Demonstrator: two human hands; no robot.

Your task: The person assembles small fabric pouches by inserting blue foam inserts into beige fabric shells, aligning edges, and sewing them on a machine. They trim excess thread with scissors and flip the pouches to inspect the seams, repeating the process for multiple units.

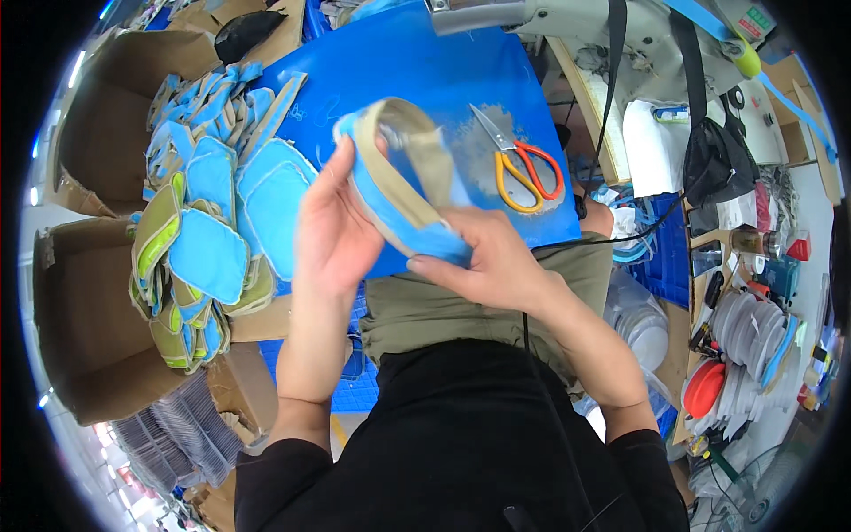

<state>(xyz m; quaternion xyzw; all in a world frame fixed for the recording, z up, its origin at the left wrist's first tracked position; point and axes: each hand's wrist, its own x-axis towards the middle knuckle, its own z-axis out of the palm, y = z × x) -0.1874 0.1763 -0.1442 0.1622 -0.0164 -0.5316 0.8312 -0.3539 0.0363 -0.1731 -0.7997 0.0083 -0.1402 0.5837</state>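
Observation:
A tan and blue fabric band (394,182), curved into a loop, is held up over the blue tabletop between both my hands. My left hand (341,213) grips the loop's left side, with the thumb pointing up along it. At the band's lower right end, my right hand (492,257) is closed with the thumb on the near side. Part of the band blurs with motion. To the right of the loop lie scissors (519,164) with one orange and one red handle, blades pointing away from me.
Heaped at left are tan and blue strips (213,111) and blue quilted pads (208,254), beside cardboard boxes (97,306). A sewing machine (576,19) stands at the far right of the blue tabletop (390,53). Thread spools (745,332) crowd the right side.

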